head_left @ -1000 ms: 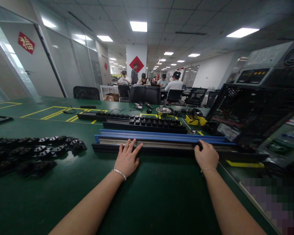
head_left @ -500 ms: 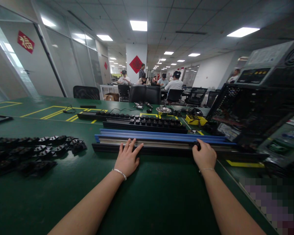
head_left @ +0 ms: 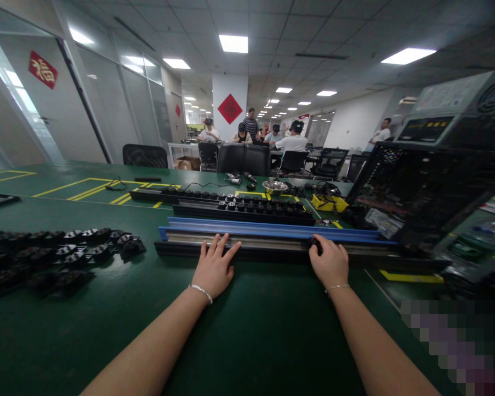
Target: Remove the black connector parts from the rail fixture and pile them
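A long black rail (head_left: 272, 255) with a silvery inner channel lies across the green table, and a blue rail (head_left: 256, 226) runs along its far side. My left hand (head_left: 214, 267) rests on the black rail's near edge, fingers spread and holding nothing. Farther right, my right hand (head_left: 330, 259) is closed around a small black part (head_left: 312, 242) at the channel. My fingers hide much of that part, so its exact kind does not show.
Several black parts with metal tops (head_left: 66, 250) lie at the left. Beyond the rails are more black strips (head_left: 247, 212), a metal bowl (head_left: 275, 186) and a yellow box (head_left: 329, 203). An open computer case (head_left: 421, 181) stands at the right, near a plastic bottle (head_left: 474, 242).
My right hand has slid left along the rail with the small black part. The left hand has stayed in place. In the background, a standing person has moved right.
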`<move>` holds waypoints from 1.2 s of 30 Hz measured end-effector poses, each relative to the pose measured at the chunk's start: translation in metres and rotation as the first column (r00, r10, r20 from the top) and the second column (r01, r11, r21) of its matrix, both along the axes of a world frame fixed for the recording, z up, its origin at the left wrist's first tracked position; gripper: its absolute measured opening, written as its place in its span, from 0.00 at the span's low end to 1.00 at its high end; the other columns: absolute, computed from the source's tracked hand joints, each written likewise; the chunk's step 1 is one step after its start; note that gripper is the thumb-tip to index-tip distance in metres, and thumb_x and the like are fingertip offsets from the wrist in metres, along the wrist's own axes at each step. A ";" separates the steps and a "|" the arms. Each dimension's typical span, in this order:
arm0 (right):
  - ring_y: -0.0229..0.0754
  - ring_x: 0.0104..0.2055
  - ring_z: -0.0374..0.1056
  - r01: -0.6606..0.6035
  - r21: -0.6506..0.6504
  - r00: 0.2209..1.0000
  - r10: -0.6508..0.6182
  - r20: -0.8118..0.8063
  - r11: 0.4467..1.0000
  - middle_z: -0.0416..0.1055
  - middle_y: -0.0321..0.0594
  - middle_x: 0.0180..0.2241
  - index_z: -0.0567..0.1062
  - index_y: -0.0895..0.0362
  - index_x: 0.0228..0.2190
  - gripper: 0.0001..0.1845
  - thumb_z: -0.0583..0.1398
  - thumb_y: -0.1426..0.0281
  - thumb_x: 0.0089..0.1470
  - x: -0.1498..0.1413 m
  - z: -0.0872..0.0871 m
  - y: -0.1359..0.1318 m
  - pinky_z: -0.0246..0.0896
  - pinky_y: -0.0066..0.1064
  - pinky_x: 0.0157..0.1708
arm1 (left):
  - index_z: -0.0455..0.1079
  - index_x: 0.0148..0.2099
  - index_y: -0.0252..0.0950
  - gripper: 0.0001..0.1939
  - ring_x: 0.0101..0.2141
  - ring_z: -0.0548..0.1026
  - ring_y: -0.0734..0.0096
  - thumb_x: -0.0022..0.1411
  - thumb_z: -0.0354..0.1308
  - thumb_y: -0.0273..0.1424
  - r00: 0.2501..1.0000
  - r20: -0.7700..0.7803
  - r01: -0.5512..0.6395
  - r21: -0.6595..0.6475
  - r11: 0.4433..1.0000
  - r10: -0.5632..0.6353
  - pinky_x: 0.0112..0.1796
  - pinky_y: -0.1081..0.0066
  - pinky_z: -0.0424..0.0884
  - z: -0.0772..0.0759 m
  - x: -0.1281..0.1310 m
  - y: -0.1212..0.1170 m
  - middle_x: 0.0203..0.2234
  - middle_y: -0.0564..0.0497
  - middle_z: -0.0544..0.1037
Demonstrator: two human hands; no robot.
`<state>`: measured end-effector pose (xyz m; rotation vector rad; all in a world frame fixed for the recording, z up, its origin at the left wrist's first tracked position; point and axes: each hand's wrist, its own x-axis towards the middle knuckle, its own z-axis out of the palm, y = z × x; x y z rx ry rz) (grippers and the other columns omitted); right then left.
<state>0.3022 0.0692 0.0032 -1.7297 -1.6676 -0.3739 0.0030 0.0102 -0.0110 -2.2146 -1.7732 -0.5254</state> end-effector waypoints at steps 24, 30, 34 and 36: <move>0.44 0.40 0.70 -0.132 -0.093 0.991 0.135 0.019 0.987 0.76 0.44 0.37 0.72 0.58 0.44 0.20 0.49 0.69 0.52 -0.028 0.009 -0.010 0.46 0.46 0.56 | 0.50 0.64 0.54 0.35 0.64 0.45 0.51 0.56 0.56 0.33 1.000 0.011 0.010 -0.015 1.000 -0.010 0.58 0.44 0.46 0.003 0.000 -0.002 0.65 0.47 0.50; 0.44 0.41 0.69 -0.190 -0.119 0.981 0.192 0.010 0.975 0.75 0.43 0.38 0.70 0.57 0.46 0.21 0.49 0.69 0.52 -0.036 0.009 -0.011 0.47 0.45 0.56 | 0.52 0.62 0.59 0.34 0.64 0.41 0.45 0.55 0.58 0.37 0.998 0.027 0.055 -0.044 0.998 -0.054 0.57 0.39 0.43 0.005 0.001 -0.003 0.66 0.48 0.46; 0.45 0.43 0.68 -0.259 -0.128 0.966 0.257 -0.028 0.957 0.74 0.44 0.40 0.69 0.57 0.48 0.22 0.50 0.69 0.51 -0.041 0.008 -0.013 0.51 0.44 0.55 | 0.52 0.62 0.60 0.34 0.64 0.41 0.44 0.55 0.58 0.37 0.998 0.027 0.064 -0.041 0.997 -0.063 0.56 0.37 0.42 0.005 0.002 -0.003 0.66 0.49 0.46; 0.46 0.44 0.67 -0.289 -0.135 0.957 0.285 -0.052 0.948 0.74 0.44 0.41 0.68 0.56 0.49 0.23 0.50 0.70 0.51 -0.044 0.008 -0.014 0.54 0.43 0.52 | 0.53 0.62 0.59 0.34 0.64 0.41 0.45 0.55 0.59 0.37 0.998 0.019 0.055 -0.037 0.998 -0.055 0.57 0.38 0.42 0.006 0.003 -0.003 0.66 0.49 0.46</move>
